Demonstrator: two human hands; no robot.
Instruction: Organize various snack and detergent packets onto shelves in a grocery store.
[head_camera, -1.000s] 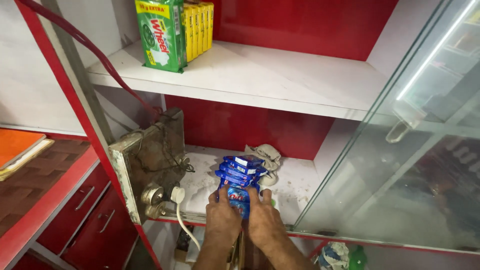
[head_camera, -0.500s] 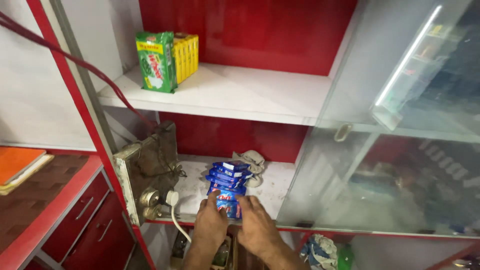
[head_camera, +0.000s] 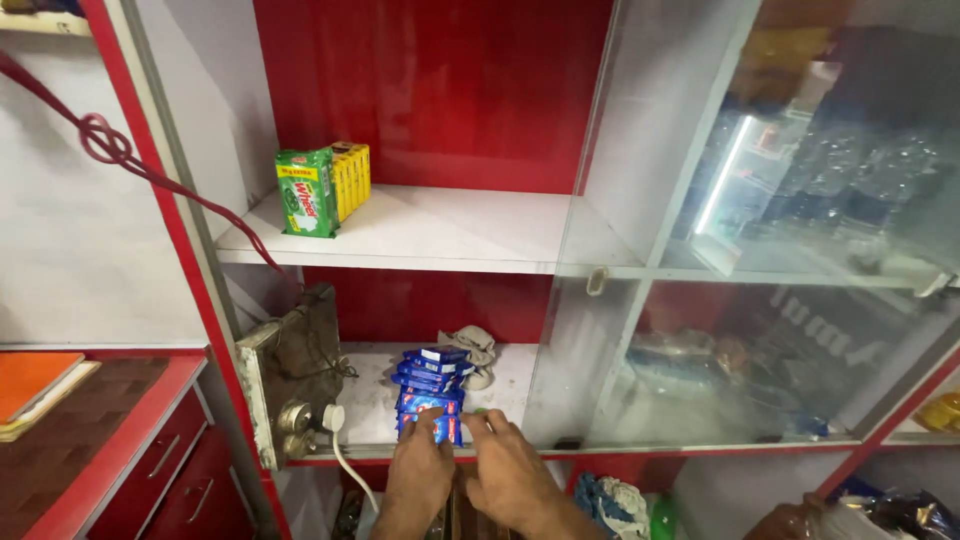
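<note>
Both hands, left and right, fingers clamped on blue packet stack, apparently resting on lower shelf.

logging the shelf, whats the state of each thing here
blue packets: stacked on lower shelf, held by both hands
left hand: gripping stack front
right hand: touching stack's right side
green and yellow packs: upright on upper shelf
glass door: slid aside, covering right half
white plug: in socket
</note>
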